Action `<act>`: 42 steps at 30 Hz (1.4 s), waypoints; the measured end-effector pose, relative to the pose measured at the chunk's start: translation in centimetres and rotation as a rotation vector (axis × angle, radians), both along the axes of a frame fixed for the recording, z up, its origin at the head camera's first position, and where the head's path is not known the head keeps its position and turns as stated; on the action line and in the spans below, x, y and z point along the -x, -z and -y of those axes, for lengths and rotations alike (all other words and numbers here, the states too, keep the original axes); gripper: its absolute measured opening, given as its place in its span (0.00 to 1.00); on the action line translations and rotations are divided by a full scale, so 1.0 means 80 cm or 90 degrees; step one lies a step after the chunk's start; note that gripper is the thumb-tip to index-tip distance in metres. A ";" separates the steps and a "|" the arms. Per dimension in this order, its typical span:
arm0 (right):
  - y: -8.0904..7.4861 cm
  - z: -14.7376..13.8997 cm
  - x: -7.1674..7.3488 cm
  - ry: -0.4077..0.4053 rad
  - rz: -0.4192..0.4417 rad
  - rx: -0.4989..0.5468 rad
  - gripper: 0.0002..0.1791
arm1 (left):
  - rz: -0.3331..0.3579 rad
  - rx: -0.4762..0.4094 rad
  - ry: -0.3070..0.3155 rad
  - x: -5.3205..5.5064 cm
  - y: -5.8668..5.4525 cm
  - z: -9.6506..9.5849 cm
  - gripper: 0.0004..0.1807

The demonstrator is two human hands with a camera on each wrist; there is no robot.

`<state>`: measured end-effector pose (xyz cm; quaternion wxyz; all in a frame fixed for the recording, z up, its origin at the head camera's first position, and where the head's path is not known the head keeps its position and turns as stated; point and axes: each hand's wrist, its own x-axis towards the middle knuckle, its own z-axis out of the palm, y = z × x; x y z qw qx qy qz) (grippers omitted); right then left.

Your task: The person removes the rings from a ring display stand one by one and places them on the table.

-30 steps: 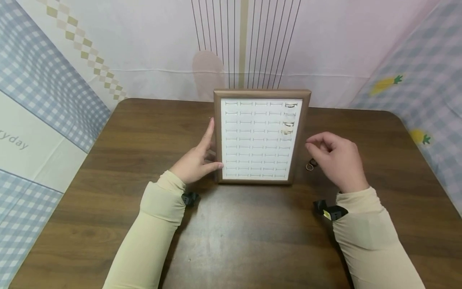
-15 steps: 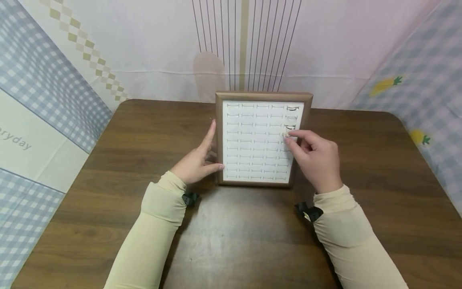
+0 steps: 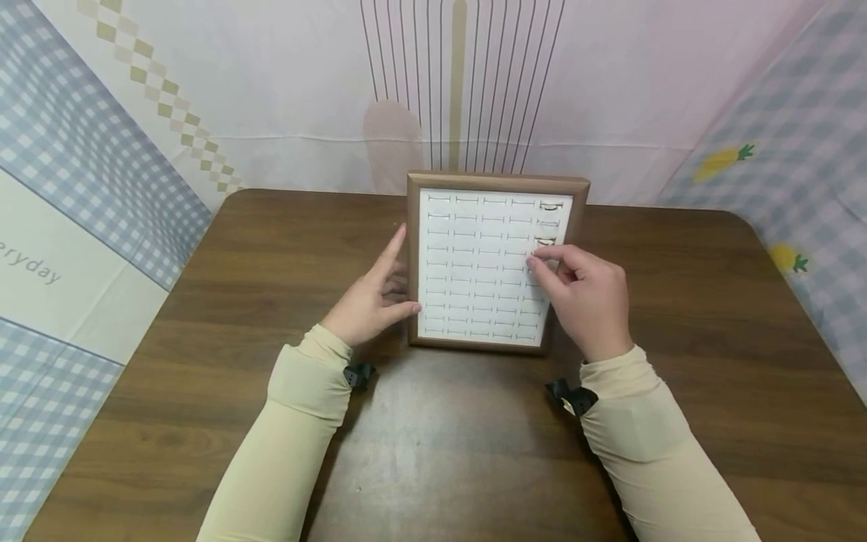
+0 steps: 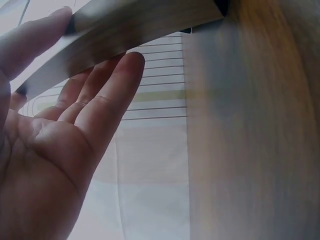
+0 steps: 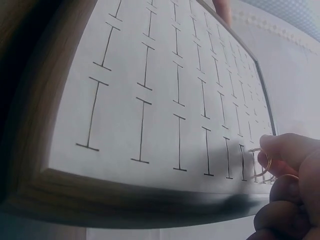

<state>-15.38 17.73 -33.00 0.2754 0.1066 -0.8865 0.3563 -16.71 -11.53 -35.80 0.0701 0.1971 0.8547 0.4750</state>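
Note:
A ring display board with a brown frame and white slotted insert stands upright, leaning slightly back. My left hand holds its left edge, thumb at the front and fingers along the side and behind. At the right-hand column, my right hand pinches a thin gold ring between thumb and index finger. That ring sits at a slot, partly covered by the fingertips in the head view. Above it are a dark-looking ring, a pale ring and another ring.
The board stands on a brown wooden table near its back edge. Behind hangs a pale patterned cloth, with checked cloth on the right side.
My right hand has moved left from beside the board to its right column and now pinches the ring there. Loose rings on the table have become hidden behind this hand. The left hand stays put.

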 end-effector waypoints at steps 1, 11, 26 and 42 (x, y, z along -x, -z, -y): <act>0.000 0.000 0.000 0.000 0.009 0.001 0.10 | 0.000 -0.005 -0.005 0.000 0.000 0.000 0.60; -0.002 -0.002 -0.001 -0.008 0.003 -0.002 0.08 | 0.017 -0.038 -0.018 -0.001 -0.001 -0.002 0.57; -0.011 -0.016 -0.006 -0.020 0.011 -0.080 0.05 | 0.020 -0.017 0.002 -0.023 -0.045 -0.013 0.53; -0.018 -0.022 -0.011 -0.048 0.022 -0.063 0.04 | 0.000 0.002 0.011 -0.024 -0.044 -0.014 0.53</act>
